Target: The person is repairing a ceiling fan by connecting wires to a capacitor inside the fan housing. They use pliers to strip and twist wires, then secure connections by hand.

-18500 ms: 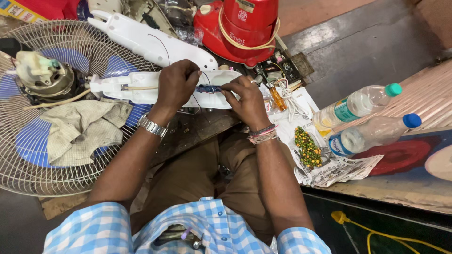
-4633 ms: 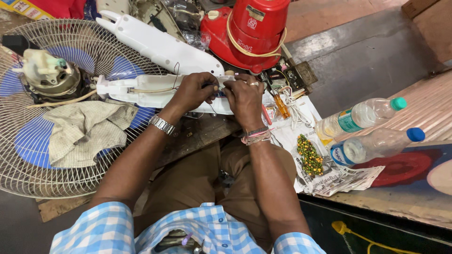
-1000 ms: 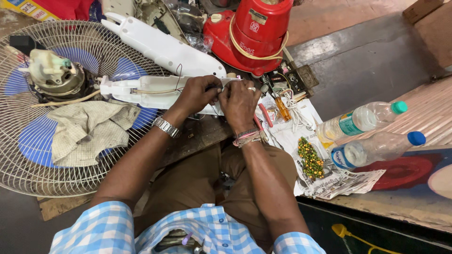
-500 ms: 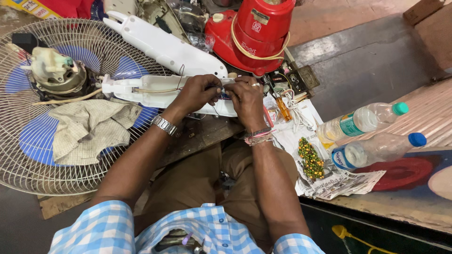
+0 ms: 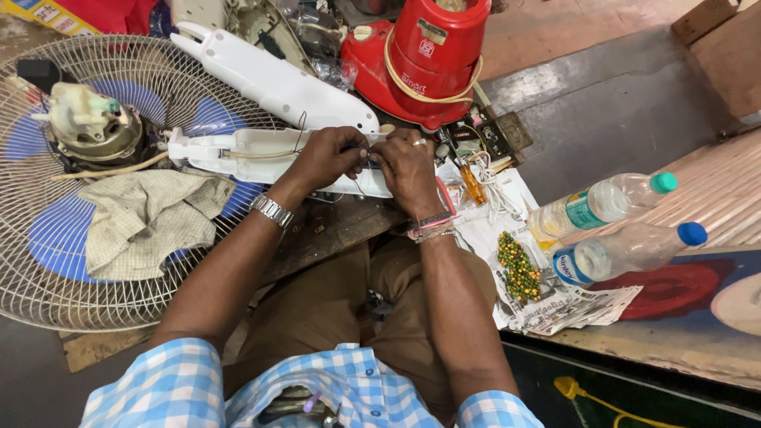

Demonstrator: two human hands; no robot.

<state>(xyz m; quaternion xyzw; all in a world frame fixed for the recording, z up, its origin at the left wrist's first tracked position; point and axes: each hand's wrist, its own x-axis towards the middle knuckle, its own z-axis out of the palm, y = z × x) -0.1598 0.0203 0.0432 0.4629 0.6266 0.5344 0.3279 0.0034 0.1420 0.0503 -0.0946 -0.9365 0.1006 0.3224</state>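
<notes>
A long white plastic casing half (image 5: 238, 152) lies open across the wire fan guard (image 5: 47, 261), with thin wires running along its inside. My left hand (image 5: 325, 156) pinches something small at the casing's right end, and my right hand (image 5: 406, 162) meets it there, fingers closed on the same spot. What the fingertips hold is hidden between them. The casing's other white half (image 5: 273, 79) lies just beyond, slanting toward the upper left.
A fan motor (image 5: 91, 127) and a grey rag (image 5: 147, 222) rest on the guard over blue blades. A red mixer base (image 5: 420, 55) stands behind. At right lie an orange-handled screwdriver (image 5: 473, 184), two plastic bottles (image 5: 602, 208), a small bag of beads (image 5: 519, 268) and newspaper.
My hands have stayed together at the casing's right end, making only small finger movements. The view has shifted slightly.
</notes>
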